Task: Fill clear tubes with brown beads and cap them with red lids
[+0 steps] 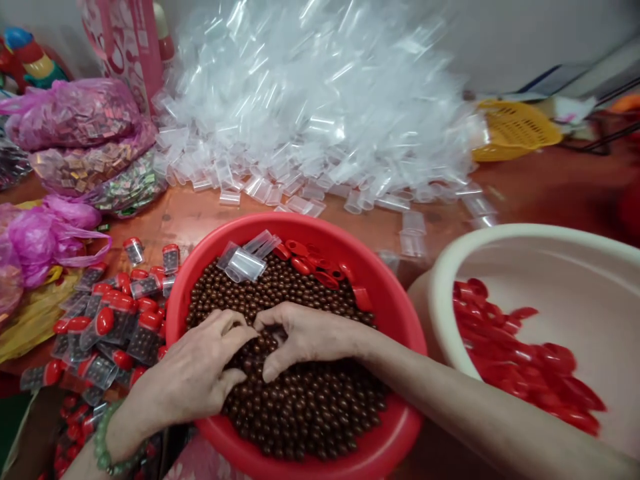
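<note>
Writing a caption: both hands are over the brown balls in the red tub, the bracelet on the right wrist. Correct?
No, the head view shows the bracelet on the left wrist. Both hands are over brown balls in the red tub.

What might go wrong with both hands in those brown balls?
The loose brown balls could roll over the red basin's rim if the left hand or right hand scoops hard. The clear tubes and red caps lying on them might get buried. The left forearm, close to the heaped filled tubes, could knock some aside.
</note>
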Demonstrator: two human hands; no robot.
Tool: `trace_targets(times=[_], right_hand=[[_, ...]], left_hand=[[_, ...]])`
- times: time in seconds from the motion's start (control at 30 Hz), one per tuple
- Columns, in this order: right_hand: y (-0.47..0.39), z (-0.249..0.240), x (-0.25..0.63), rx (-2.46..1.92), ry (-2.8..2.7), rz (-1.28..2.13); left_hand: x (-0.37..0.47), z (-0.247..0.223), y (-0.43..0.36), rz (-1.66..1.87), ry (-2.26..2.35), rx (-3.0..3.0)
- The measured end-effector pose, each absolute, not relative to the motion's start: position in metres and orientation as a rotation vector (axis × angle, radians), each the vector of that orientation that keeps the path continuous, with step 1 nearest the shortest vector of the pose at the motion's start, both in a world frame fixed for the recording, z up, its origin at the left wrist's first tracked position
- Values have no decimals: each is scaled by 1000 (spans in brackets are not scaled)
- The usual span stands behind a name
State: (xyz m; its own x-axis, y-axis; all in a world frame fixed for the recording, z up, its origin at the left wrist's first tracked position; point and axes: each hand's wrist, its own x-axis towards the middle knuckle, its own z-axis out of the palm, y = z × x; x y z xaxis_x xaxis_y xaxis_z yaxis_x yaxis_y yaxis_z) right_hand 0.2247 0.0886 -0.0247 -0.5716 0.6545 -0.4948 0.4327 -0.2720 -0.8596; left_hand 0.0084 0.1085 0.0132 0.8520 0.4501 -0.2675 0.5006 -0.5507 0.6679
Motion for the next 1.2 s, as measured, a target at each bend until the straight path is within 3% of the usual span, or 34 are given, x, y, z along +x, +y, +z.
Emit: trace_targets(times=[0.2,0.3,0.4,0.53,0.6,0.83,1.07,1.2], right_hand=[[82,-22,223,-1120,-1377,2284],[80,-12,234,-1095,-1361,2261],[85,0,249,-1346,-1714,1739],[101,4,255,-2045,-2234,502],[110,-1,250,-2253,-2285,254],[128,-16,239,-2475,-2285,182],[89,-13,251,-2386,-2452,346],[70,-17,263,-2198,-2218,772]], left_hand=[[15,12,100,97,676,2135],[16,12,98,239,667,2116],[15,13,96,277,647,2038],[18,14,96,210,598,1957],[21,13,97,249,632,1934],[26,5,98,442,739,1837],[23,7,98,443,744,1617],[22,12,94,379,705,1359]])
